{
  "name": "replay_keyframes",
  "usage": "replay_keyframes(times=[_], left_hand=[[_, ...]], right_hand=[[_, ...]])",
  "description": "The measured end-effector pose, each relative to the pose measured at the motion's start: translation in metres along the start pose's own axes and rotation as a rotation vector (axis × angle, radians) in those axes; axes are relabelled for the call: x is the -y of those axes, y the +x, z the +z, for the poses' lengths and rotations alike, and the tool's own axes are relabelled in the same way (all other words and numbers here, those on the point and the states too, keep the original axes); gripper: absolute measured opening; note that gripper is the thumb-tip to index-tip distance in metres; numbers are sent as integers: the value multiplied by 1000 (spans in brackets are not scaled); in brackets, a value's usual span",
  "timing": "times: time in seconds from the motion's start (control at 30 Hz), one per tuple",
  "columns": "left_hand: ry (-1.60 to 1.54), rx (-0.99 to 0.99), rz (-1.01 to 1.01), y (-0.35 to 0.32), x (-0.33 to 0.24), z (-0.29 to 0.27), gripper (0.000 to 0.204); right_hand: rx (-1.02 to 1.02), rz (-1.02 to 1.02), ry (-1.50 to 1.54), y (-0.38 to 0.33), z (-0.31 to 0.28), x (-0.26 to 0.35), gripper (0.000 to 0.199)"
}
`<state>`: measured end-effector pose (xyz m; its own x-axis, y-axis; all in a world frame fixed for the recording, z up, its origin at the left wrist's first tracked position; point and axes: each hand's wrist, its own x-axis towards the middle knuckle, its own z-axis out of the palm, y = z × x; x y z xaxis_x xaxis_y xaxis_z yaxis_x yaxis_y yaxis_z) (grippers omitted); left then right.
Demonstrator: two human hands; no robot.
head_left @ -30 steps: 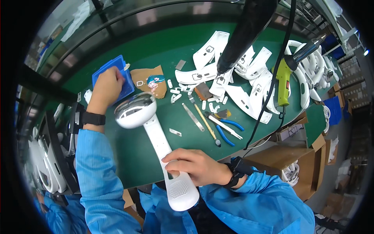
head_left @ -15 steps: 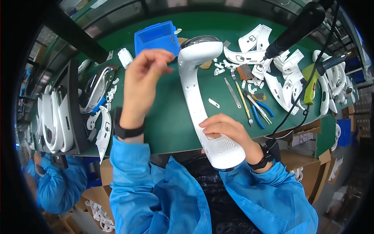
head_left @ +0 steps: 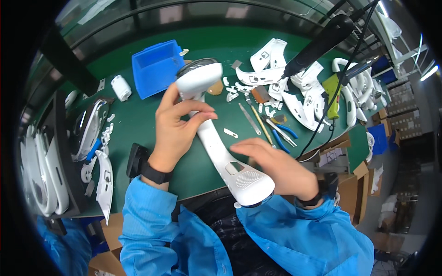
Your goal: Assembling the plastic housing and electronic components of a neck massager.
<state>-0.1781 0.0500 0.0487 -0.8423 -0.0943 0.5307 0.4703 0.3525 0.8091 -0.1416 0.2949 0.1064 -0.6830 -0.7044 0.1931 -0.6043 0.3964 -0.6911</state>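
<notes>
A long white curved device (head_left: pixel 214 149) with a rounded, dark-topped head and a dotted grille at its near end lies slanting in front of me. At its neck is my left hand (head_left: pixel 177 126), thumb and forefinger pinched together over the white surface. Whatever is between those fingertips is too small to make out. My right hand (head_left: pixel 281 168) is just right of the grille end, fingers stretched out and apart from the upper face. Its thumb is mostly hidden. A small white slotted piece (head_left: pixel 230 133) lies on the green mat between the device and the tools.
Behind the left hand stands a blue bin (head_left: pixel 142 89). Pliers (head_left: pixel 282 133), a thin flat tool (head_left: pixel 250 118) and small white parts lie to the right, below a hanging black screwdriver (head_left: pixel 317 45). White shells (head_left: pixel 271 54) are piled farther back. A dark rack (head_left: pixel 69 161) holds white frames at left.
My left hand has come from beside the blue bin to the device's neck. My right hand has lifted off the device and shifted right. The whole view has turned somewhat.
</notes>
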Motion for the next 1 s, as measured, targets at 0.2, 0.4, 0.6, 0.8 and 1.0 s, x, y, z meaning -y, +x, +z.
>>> replay_keyframes(times=[0.2, 0.4, 0.6, 0.8, 1.0], left_hand=[[-64, -17, -53, 3, -2, 4, 15], [-31, 7, -26, 0, -3, 1, 17], [-144, -28, -65, 2, -1, -2, 26], [-50, -58, 24, 2, 6, -5, 31], [-9, -64, 88, 6, 9, -4, 23]], right_hand=[[-628, -321, 805, -27, -115, 12, 14], [-1105, 1, 315, 8, -166, -89, 23], [-802, -123, 246, 68, -112, -97, 57], [-730, -72, 782, 105, -89, -47, 78], [-288, -253, 1015, 110, -79, -8, 111]])
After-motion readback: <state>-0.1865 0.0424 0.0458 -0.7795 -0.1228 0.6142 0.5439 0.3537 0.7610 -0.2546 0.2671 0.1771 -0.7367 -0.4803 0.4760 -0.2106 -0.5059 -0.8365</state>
